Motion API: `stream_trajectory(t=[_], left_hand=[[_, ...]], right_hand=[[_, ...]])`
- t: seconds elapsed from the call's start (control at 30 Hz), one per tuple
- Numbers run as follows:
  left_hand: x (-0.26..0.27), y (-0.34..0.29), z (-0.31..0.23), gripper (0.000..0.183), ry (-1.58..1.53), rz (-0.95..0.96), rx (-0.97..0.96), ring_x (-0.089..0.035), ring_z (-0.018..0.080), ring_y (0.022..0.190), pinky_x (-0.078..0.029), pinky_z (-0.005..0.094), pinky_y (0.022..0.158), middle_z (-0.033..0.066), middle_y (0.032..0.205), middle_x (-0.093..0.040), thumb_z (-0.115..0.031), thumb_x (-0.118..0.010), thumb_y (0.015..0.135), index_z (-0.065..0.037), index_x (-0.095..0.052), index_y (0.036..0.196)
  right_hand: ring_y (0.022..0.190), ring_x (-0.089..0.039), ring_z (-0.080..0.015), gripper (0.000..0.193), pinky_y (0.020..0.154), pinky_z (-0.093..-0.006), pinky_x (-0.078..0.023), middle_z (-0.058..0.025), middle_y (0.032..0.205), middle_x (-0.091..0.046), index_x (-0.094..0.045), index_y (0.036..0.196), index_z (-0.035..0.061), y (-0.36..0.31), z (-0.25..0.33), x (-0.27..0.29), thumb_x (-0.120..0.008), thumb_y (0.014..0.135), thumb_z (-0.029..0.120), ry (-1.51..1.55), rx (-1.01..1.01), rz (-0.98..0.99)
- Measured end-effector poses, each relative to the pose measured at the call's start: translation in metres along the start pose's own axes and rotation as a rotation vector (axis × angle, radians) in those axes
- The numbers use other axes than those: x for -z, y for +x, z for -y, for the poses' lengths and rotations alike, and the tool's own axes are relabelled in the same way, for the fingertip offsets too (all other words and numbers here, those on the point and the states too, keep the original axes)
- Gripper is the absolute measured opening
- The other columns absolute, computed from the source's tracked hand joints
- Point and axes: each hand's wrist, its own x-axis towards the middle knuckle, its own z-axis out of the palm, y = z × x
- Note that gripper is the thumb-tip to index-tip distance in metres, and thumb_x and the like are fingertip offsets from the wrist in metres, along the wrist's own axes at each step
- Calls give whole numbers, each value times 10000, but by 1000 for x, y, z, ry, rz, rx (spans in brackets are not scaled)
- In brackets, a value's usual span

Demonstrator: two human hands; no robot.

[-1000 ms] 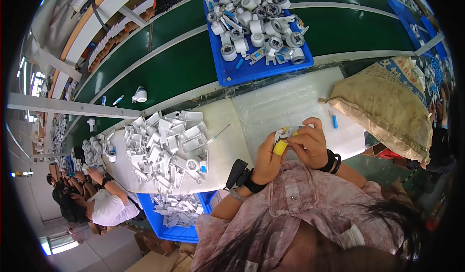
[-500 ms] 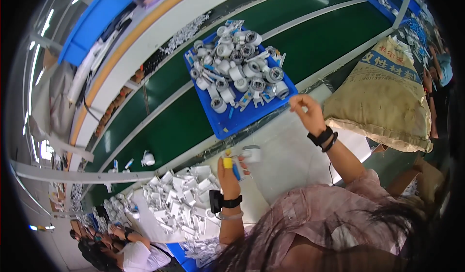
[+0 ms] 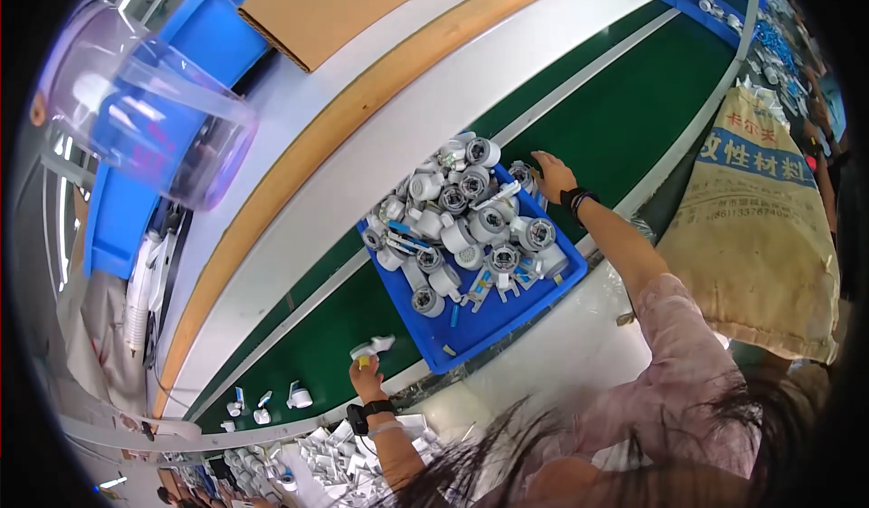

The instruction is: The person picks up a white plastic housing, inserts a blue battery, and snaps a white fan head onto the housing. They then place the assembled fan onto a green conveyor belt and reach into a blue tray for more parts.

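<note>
Nearest to us, at the lower edge, we see a heap of small white parts (image 3: pixel 335 454) on the pale bench (image 3: pixel 579 363). Just above it our left hand (image 3: pixel 365 377), a dark watch on its wrist, is closed around a small white part with a yellow tip (image 3: pixel 369 352), holding it over the near edge of the green belt (image 3: pixel 308 363). A few loose white pieces (image 3: pixel 262 404) sit on the belt to the left of that hand.

Further out, a blue tray (image 3: pixel 480 331) lies on the belt, piled with grey and white round fittings (image 3: pixel 466 218). Our right hand (image 3: pixel 550 175), with a dark band at the wrist, reaches to the tray's far right corner, fingers loosely spread and resting on the rim beside the fittings; we cannot tell whether it grips anything.

To the right a tan woven sack (image 3: pixel 756 227) stands by the bench. Beyond the belt run a white and tan ledge (image 3: pixel 362 146), a cardboard sheet (image 3: pixel 335 5) and a clear plastic tub (image 3: pixel 145 110).
</note>
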Motion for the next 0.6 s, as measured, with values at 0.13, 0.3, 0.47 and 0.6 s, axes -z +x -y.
stream_trajectory(t=[0.13, 0.3, 0.47, 0.6], left_hand=[[-11, 8, 20, 340, 45, -58, -62, -558, 102, 813, -425, 262, 597, 26, 1031, -602, -182, -519, 890, -71, -529, 1212], [-32, -36, 31, 324, -84, -80, -141, -565, 114, 866, -457, 230, 608, 36, 1102, -599, -127, -530, 891, -42, -543, 1203], [-58, -131, 13, 251, -151, 246, -156, -599, 156, 898, -508, 283, 749, 52, 1055, -628, -60, -495, 907, -29, -588, 1138], [-67, -175, 48, 284, 119, 276, -614, -584, 202, 1017, -472, 304, 874, 83, 1071, -618, 40, -464, 848, -19, -605, 1088]], right_hand=[[1011, -604, -365, 409, 857, -456, -489, -178, 1109, -636, -528, 1237, 118, 33, 6, -16, -538, 827, 114, -131, -111, 249], [892, -639, -360, 377, 777, -452, -514, -162, 956, -673, -585, 1128, 138, 23, -6, 10, -596, 755, 89, -47, -192, 170], [690, -663, -236, 386, 666, -356, -530, -123, 757, -668, -651, 1071, 104, -13, -15, 62, -643, 687, 73, 199, -266, 132], [760, -670, -236, 286, 732, -339, -518, -118, 862, -698, -711, 982, 113, -64, 14, 101, -578, 730, 98, 362, -306, 45]])
